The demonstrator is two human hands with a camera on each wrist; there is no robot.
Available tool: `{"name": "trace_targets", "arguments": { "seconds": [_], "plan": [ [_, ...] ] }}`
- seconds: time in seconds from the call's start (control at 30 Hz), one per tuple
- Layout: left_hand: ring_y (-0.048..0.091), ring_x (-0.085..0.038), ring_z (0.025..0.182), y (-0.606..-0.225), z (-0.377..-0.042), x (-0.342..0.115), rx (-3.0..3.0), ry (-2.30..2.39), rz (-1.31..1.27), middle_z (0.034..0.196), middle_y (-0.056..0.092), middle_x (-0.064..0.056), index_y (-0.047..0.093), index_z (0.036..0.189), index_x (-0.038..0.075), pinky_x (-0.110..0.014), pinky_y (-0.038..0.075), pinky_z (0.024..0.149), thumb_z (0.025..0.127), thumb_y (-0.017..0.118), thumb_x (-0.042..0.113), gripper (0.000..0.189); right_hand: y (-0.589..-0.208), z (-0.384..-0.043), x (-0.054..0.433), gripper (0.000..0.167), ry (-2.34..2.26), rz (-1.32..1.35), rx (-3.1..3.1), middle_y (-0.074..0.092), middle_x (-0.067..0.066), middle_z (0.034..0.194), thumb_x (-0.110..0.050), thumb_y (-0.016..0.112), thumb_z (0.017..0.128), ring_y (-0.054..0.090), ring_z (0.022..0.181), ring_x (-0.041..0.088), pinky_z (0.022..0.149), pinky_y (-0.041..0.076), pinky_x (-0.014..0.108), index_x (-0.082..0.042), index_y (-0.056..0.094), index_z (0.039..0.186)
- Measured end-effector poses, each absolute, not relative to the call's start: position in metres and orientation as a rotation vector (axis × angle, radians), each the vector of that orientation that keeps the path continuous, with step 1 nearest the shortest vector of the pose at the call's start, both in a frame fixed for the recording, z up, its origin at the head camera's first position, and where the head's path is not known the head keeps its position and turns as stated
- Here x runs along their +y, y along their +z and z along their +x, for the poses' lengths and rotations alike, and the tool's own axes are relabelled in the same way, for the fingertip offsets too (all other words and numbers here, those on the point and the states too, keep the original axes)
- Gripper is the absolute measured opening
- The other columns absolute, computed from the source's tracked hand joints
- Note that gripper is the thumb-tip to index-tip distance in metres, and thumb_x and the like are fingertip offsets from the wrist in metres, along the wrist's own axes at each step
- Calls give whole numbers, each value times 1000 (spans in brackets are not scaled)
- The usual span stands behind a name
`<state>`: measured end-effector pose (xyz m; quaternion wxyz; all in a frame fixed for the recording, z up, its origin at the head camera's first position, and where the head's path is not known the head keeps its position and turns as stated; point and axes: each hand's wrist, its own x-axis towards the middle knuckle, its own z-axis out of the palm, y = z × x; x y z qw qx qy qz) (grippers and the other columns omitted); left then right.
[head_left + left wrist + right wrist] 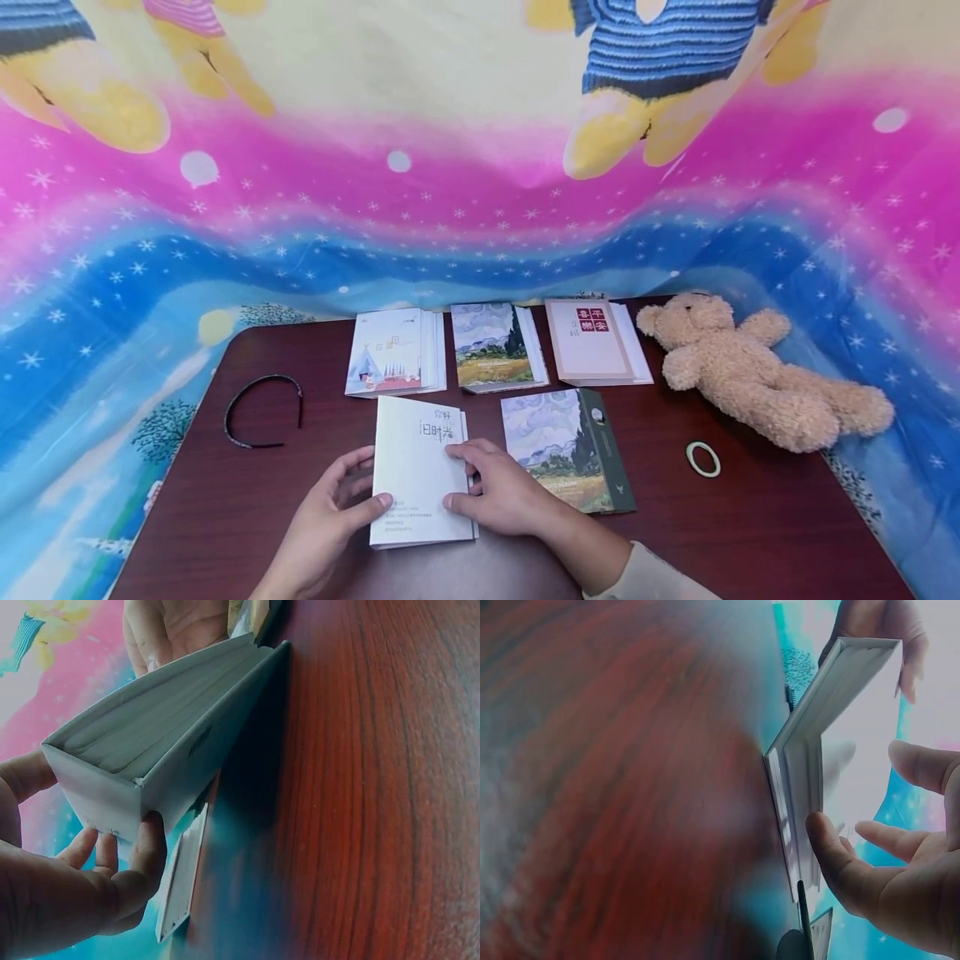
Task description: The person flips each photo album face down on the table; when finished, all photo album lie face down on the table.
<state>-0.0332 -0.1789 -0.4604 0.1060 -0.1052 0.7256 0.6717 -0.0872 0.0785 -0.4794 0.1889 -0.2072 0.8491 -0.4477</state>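
A white photo album with printed characters on its cover is between both hands near the front of the table. My left hand grips it along the spine side, thumb on the cover and fingers around the back; the left wrist view shows the fingers around its thick spine. At the opposite edge, my right hand has its thumb and index finger on the cover, with other fingers curled at the page edge. In the right wrist view, a fingertip lies against the album's edge, its pages showing between the covers.
A landscape-painting album lies right of the white one. Behind stand a tent-print album, another painting album and a pink-bordered album. A black headband lies left; a pale ring and teddy bear right.
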Motion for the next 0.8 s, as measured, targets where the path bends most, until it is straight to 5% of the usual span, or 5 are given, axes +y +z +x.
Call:
{"name": "trace_targets", "arguments": {
  "seconds": [0.8],
  "plan": [
    [50, -31, 128, -445, -30, -173, 2172, 2005, -323, 148, 52, -14, 50, 148, 8, -30, 52, 92, 90, 80, 10, 65, -476, -87, 77, 58, -1398, -551, 2243, 56, 9, 133, -29, 76, 94, 63, 107, 24, 83, 57, 26, -8, 58, 145]
  ]
}}
